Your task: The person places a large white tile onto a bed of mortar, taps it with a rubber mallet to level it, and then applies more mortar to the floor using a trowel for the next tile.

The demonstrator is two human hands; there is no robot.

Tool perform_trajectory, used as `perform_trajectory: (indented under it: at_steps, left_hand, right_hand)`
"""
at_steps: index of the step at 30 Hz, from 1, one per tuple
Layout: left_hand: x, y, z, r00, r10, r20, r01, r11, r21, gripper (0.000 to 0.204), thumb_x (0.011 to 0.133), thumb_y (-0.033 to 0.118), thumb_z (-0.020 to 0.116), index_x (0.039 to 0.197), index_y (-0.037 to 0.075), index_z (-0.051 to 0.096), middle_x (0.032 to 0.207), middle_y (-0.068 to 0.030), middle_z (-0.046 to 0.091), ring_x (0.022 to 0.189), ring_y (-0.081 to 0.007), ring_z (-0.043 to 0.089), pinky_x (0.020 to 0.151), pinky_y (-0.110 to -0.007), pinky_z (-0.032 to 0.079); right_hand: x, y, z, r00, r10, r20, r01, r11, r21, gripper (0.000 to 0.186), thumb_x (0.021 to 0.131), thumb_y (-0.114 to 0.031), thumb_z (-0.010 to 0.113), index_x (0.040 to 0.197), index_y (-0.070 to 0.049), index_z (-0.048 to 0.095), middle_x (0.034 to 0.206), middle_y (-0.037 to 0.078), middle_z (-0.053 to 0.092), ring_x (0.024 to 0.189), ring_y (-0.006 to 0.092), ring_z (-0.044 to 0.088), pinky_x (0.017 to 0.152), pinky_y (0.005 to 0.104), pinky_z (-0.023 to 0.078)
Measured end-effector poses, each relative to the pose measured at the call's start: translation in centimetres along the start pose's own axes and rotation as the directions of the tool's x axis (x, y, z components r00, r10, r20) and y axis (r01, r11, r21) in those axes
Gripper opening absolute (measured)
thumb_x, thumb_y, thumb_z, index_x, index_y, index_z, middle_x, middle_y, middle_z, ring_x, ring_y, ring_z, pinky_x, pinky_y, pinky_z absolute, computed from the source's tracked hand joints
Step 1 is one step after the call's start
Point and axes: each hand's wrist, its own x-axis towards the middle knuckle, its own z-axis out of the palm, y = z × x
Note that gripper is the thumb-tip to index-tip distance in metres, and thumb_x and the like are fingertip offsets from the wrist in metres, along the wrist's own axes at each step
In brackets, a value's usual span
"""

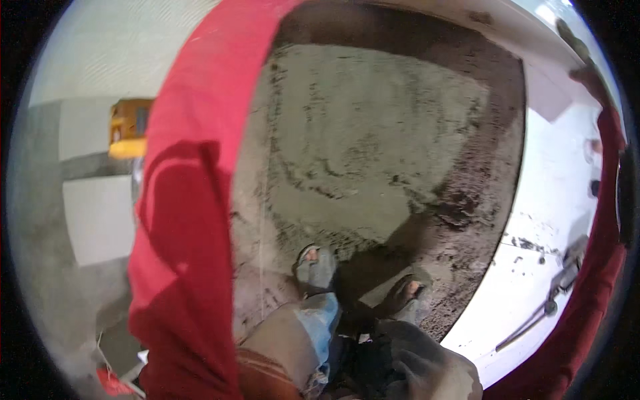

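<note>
My left arm [190, 220], in a red sleeve, reaches up past the top edge, and its hand is out of view. Along the right rim runs my other red sleeve [603, 247]. At its upper end my right hand [589, 79] shows dark and blurred against the end of a long pale beam-like edge [503, 33]. Whether its fingers hold that edge I cannot make out. Below and between the arms lies a bed of damp grey-brown mortar [373, 133], smoother in the middle and crumbly at the right.
My sandalled feet [315, 270] stand at the mortar's near side. White tiles [533, 200] border it on the right, with crumbs and a long-handled tool [550, 307] on them. At left are a yellow-orange device [130, 127] and pale square tiles [99, 217].
</note>
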Motion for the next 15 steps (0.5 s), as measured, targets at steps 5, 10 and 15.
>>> perform_trajectory:
  at_steps: [5,10,15]
  left_hand:
    - [0.5,1.8,-1.1,0.973,-0.141,0.184,0.174,0.969,-0.178,0.032,0.079,0.028,0.069,0.101,0.006,0.067,0.09,-0.0154,0.069,0.084,-0.0282,0.065,0.075,-0.04,0.049]
    - [-0.7,3.3,-1.9,0.983,-0.103,0.151,0.128,0.977,-0.168,0.032,0.08,0.03,0.07,0.101,0.006,0.066,0.086,-0.0156,0.068,0.082,-0.0288,0.064,0.074,-0.04,0.048]
    - [-2.9,1.2,-0.6,0.977,-0.023,0.214,0.024,1.0,-0.001,0.031,0.083,0.035,0.065,0.102,0.009,0.065,0.083,-0.0192,0.065,0.079,-0.0302,0.064,0.069,-0.043,0.049]
  right_hand:
    - [-3.2,-2.3,0.0,0.969,-0.215,-0.125,0.21,0.976,-0.054,0.077,0.067,-0.029,0.08,0.133,-0.004,0.047,0.12,0.017,0.057,0.106,0.0276,0.056,0.088,0.039,0.047]
    - [-5.4,-8.0,0.2,0.979,0.161,-0.125,-0.201,0.851,-0.485,0.1,0.067,-0.031,0.079,0.148,-0.015,0.022,0.152,0.017,0.024,0.137,0.0256,0.029,0.111,0.0309,0.028]
    - [-8.6,-11.2,3.6,0.979,-0.204,-0.005,0.202,0.969,-0.139,0.049,0.081,-0.016,0.069,0.123,0.002,0.053,0.108,0.015,0.064,0.098,0.0226,0.06,0.087,0.0348,0.048]
